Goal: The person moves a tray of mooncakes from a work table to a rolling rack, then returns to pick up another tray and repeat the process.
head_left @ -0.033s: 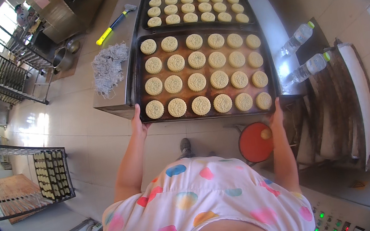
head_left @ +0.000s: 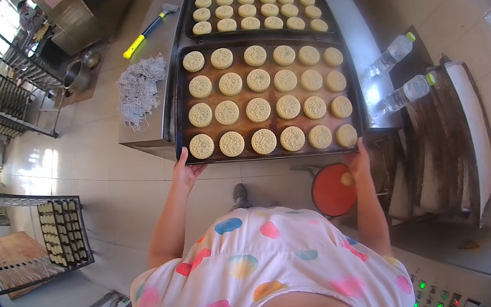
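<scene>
A dark baking tray [head_left: 245, 126] with rows of round, pale, pattern-stamped pastries [head_left: 258, 109] lies in front of me. My left hand [head_left: 186, 173] grips its near left corner, thumb up along the edge and fingers underneath. At the near right corner my right hand [head_left: 358, 161] holds the rim, its fingers partly hidden below. The tray's near edge juts past the metal counter [head_left: 145, 135]. Directly behind it lies a second tray [head_left: 263, 36] of similar pastries, and part of a third shows farther back.
Left of the trays lie a yellow-handled scraper [head_left: 144, 36] and a tangled heap of string [head_left: 141, 88]. Two clear bottles [head_left: 397, 49] stand at the right. Below the tray's right corner is a red round stool [head_left: 332, 191]. Racks [head_left: 65, 232] stand at left; a person works far off.
The whole view has shifted slightly left. My right hand sits a little lower at the tray's corner; both hands still hold the same tray.
</scene>
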Demonstrator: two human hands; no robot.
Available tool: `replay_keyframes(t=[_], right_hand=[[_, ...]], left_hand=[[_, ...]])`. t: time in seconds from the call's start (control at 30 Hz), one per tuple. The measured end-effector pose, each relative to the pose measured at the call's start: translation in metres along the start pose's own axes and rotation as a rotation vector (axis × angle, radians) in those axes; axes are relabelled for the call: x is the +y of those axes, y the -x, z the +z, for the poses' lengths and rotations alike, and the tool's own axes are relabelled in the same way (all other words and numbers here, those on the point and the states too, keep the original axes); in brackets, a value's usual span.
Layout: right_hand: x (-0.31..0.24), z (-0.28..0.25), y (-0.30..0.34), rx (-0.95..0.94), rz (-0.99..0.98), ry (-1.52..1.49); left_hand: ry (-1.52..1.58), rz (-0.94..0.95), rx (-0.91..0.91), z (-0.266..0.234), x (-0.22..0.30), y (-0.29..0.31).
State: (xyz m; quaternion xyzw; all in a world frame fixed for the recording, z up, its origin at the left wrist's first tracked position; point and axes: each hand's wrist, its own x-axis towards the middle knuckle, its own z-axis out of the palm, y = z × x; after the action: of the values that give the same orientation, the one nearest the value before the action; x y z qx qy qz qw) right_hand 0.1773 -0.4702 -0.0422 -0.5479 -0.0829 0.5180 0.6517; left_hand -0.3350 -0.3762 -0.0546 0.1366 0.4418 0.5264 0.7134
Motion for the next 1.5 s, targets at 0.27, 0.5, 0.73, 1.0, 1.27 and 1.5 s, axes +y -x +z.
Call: replay_keyframes(t=[0.27, 0.5, 0.73, 1.0, 1.27, 1.5], right_hand=[[-0.025, 0.009, 0.021, -0.057, -0.122, -0.003], [-0.023, 0.029, -0.005, -0.059, -0.138, -0.074], [-0.024, 0.031, -0.035, -0.065, -0.137, -0.112], [-0.022, 0.051, -0.034, -0.08, -0.106, -0.161], [0.037, 0.092, -0.014, -0.425, 0.209, -0.21], [0.079, 0.161, 0.011, -0.846, 0.464, 0.225]], left_hand=[[-0.111, 0.035, -0.331, -0.003, 0.03, 0.016], [-0.104, 0.041, -0.306, 0.021, 0.037, -0.011], [-0.101, 0.014, -0.315, 0.03, 0.043, -0.033], [-0.196, -0.016, -0.358, 0.021, 0.042, -0.045], [-0.363, 0.048, -0.369, 0.024, 0.025, -0.039], [-0.656, -0.141, -0.259, -0.016, -0.044, -0.003]])
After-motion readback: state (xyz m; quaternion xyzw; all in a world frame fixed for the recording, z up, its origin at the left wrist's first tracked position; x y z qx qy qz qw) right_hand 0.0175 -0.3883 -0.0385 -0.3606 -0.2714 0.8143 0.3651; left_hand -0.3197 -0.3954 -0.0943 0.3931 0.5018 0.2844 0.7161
